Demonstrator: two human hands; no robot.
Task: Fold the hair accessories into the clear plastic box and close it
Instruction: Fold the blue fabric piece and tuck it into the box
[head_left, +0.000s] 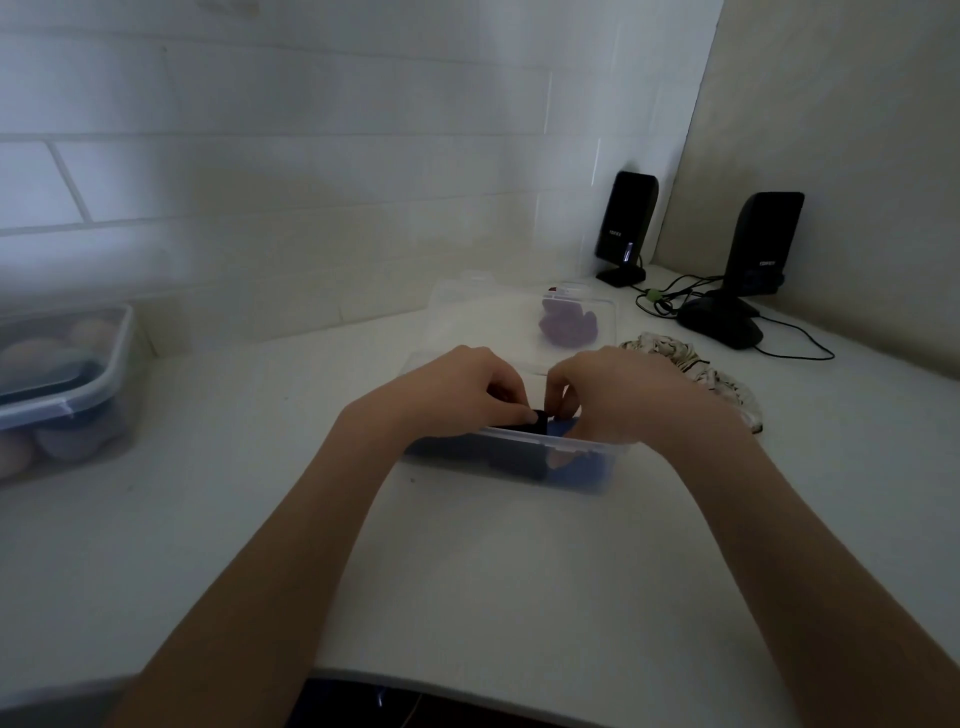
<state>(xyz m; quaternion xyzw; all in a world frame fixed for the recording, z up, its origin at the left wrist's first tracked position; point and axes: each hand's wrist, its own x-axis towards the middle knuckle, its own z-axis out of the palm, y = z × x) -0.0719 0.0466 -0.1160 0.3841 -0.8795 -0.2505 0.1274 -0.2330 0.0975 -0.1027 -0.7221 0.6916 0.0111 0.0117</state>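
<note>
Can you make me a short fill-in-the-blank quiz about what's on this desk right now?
1. Both hands, left hand and right hand, work over the clear plastic ____.
2. The black item is pinched by the ____ hand.
3. Two black ____ stand in the far corner.

Missing words: box; left; speakers

The box (545, 462) is clear, smooth plastic, holding dark and blue cloth (582, 470). The tabletop (467, 571) looks matt white. The 2 speakers (626, 223) are glossy black plastic.
</note>
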